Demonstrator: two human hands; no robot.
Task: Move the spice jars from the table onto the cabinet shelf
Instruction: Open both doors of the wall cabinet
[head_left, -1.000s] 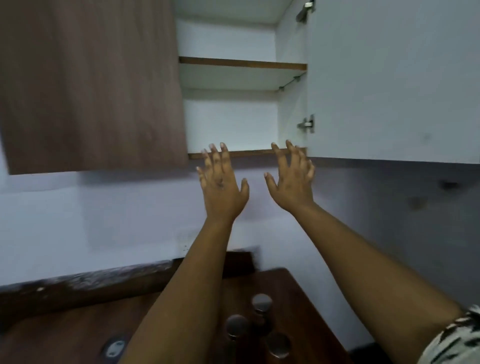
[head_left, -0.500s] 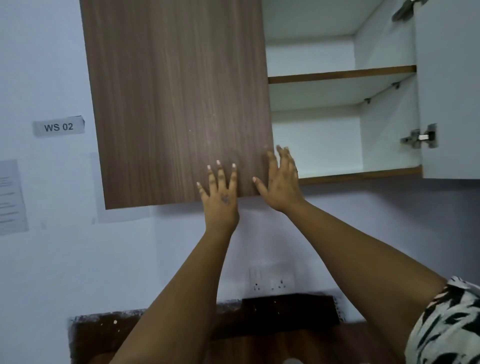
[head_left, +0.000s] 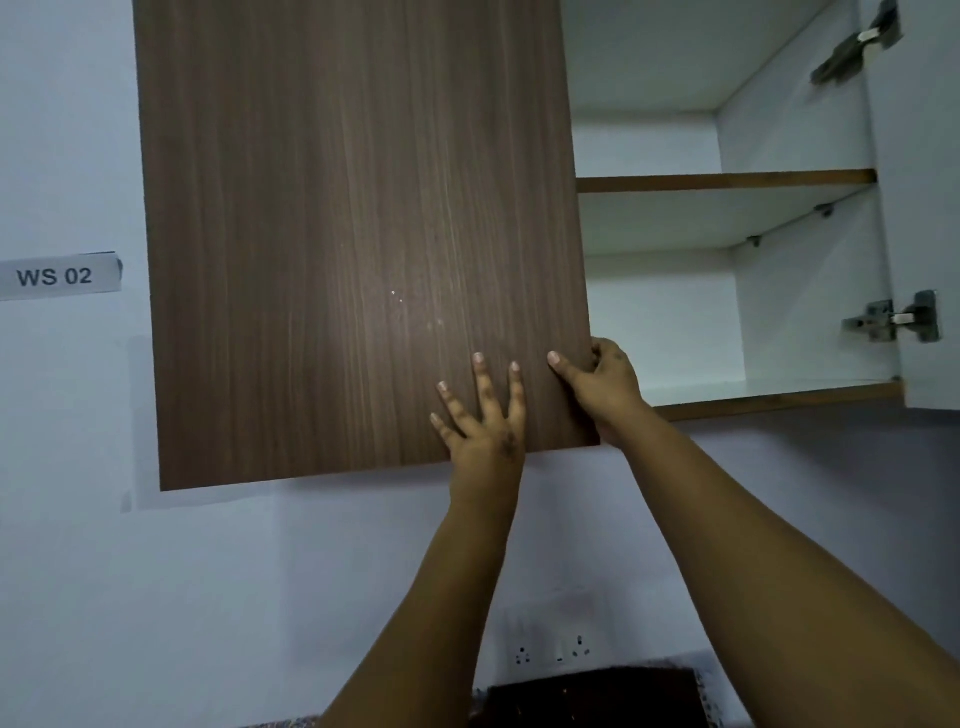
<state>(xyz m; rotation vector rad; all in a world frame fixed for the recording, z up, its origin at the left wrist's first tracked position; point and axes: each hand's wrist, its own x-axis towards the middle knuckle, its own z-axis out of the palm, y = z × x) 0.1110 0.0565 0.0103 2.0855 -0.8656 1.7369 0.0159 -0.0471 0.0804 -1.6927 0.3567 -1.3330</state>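
The wall cabinet's left door (head_left: 353, 234) is brown wood and stands closed. My left hand (head_left: 483, 431) lies flat on its lower right part with fingers spread. My right hand (head_left: 602, 389) grips the door's right edge near the bottom corner, thumb on the front and fingers curled behind. To the right the cabinet is open, showing a bare lower shelf (head_left: 769, 397) and an upper shelf (head_left: 727, 181). No spice jars are in view.
The right door (head_left: 930, 208) hangs open at the frame's right edge, with hinges (head_left: 893, 318) on it. A "WS 02" label (head_left: 57, 275) is on the wall at left. A wall socket (head_left: 553, 652) sits below, above a dark table edge (head_left: 587, 696).
The view swung up and left, so the table and jars dropped out of sight. Both hands rose to the left door; the right one went from flat to gripping its edge.
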